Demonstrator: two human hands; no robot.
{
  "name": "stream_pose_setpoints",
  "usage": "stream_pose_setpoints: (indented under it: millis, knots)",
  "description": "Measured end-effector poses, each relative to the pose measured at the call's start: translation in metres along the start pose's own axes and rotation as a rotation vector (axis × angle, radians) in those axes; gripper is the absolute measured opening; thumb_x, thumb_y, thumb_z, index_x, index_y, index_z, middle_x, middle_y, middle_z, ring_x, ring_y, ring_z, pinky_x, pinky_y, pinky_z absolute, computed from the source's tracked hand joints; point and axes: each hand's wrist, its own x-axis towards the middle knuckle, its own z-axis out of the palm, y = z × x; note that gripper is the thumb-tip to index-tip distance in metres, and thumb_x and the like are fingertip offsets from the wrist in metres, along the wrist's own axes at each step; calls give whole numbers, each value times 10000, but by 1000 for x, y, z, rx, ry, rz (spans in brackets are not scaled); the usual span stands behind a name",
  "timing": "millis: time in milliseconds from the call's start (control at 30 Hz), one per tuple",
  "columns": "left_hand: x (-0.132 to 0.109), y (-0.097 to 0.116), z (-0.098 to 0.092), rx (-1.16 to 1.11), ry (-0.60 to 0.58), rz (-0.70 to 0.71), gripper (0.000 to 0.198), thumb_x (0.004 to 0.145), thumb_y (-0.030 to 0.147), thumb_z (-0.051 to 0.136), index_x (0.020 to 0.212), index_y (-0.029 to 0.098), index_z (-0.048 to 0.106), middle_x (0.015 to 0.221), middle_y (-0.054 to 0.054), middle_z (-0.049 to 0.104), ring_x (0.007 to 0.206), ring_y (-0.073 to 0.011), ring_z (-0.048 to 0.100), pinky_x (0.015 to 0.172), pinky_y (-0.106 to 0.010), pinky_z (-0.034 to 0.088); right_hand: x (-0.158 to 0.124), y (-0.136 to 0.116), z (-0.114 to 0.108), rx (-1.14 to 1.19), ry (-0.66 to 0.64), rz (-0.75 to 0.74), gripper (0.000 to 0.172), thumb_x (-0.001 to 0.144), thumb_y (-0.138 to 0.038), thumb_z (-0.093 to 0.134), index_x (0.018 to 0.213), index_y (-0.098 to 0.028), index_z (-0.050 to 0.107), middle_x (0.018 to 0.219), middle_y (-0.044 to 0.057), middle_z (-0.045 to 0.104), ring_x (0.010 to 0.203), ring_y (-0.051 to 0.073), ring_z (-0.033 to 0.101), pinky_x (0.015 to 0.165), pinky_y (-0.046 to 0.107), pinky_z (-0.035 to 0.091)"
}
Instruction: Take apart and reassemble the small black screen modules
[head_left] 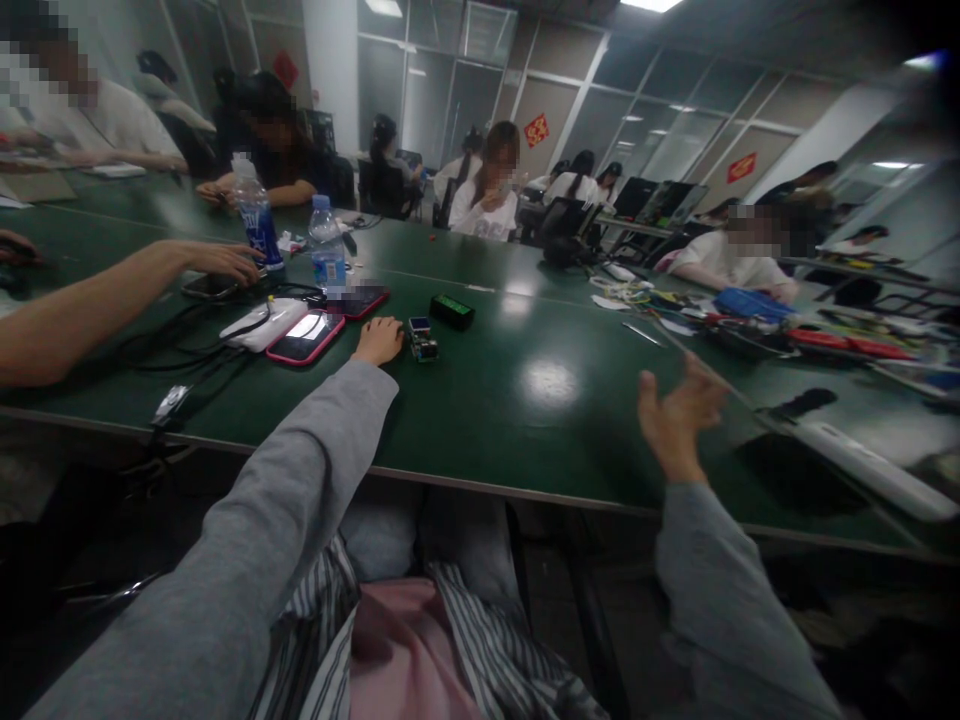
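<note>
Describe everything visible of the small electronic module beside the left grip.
The small electronic module has a bluish, screen-like square with a pale edge at its far end and a darker, bulkier part, perhaps bare circuitry, at the near end. It lies on the green table, just right of the left grip; whether they touch is unclear.

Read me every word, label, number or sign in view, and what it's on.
No text reads clearly.
Blue-labelled bottle: lettering too blurred.
Clear bottle: label too small.
Black-and-green box: markings too small.
Red wall signs: characters too blurred.
Small device: screen too small.
</note>
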Motion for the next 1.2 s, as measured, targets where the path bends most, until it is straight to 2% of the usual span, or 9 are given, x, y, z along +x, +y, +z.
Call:
stream_pose_setpoints:
  millis: [67, 133, 200, 300, 433, 500, 633, 900, 1200]
  knots:
    - [-1, 1, -2, 3, -11, -2, 433, 1052, 335, 386, 1441, 256, 560, 1587, -88, 492, 1462, -300, 408, 1199, -513, 350, -4, -73, 48, 80, -164, -32, 811, 979, -767, 310, 1578, -228, 404, 1443, 275, 476, 1388, 506, 406, 1028, 814, 320]
    - [-1, 1, -3, 5, -10, 0, 434, 1053, 331, 385, 1441, 251, 560, 1584, -90, 496, 1460, -297, 411, 1200, -506, 349, -17, -151, 88, 211, -408, -296, 648, 1034, -669, 325, 1520, -273, 489, 1431, 196, 530, 1353, 424, 466, 1081, 725, 364]
    - [-2, 1, -3, 11, -2, 2, 436, 1054, 331, 380, 1442, 247, 561, 1580, -90, 502, 1455, -294, 416, 1198, -501, 351, -34, -216, 117, 314, -522, -490, 515, 1049, -605, 403, 1452, -323, 557, 1507, 141, 489, 1389, 396, 423, 1101, 679, 383]
    - [-1, 1, -1, 24, 6, 8, 439, 1057, 330, 370, 1442, 246, 561, 1577, -88, 509, 1451, -289, 420, 1197, -493, 352, -52, -268, 141, 383, -590, -612, 402, 1008, -520, 580, 1345, -307, 634, 1564, 111, 428, 1417, 406, 358, 1102, 676, 399]
    - [0, 0, 3, 32, 26, 8, 444, 1053, 336, 372, 1434, 225, 572, 1565, -94, 524, 1440, -297, 434, 1189, -493, 365, -50, -265, 150, 394, -589, -583, 223, 986, -242, 557, 1164, -216, 688, 1414, 150, 521, 1308, 358, 455, 1060, 561, 477]
    - [1, -1, 4, 30, 33, 7, 446, 1049, 342, 384, 1438, 232, 570, 1567, -89, 523, 1444, -297, 432, 1192, -497, 363, -44, -251, 149, 442, -555, -503, 259, 969, -170, 479, 1137, -223, 669, 1287, 132, 586, 1201, 309, 536, 1040, 503, 489]
    - [2, -3, 5, 11, 29, 11, 461, 1051, 359, 370, 1453, 242, 561, 1575, -89, 511, 1454, -304, 424, 1198, -516, 355, -36, -230, 149, 505, -496, -212, 296, 972, -222, 413, 1222, -211, 570, 1099, 114, 659, 995, 270, 628, 960, 451, 505]
    - [3, -3, 4, -8, 4, 8, 471, 1051, 369, 366, 1468, 255, 552, 1588, -88, 494, 1460, -309, 409, 1204, -536, 349, -28, -221, 158, 483, -488, 127, 408, 913, -222, 419, 1317, -168, 420, 1002, 140, 699, 923, 303, 673, 910, 461, 508]
    - [2, -2, 2, -3, 3, 13, 473, 1052, 362, 362, 1467, 235, 550, 1591, -97, 492, 1465, -308, 406, 1210, -528, 342, -18, -200, 174, 359, -464, 237, 378, 977, -468, 398, 994, -193, 657, 1065, 176, 696, 1107, 333, 614, 978, 503, 502]
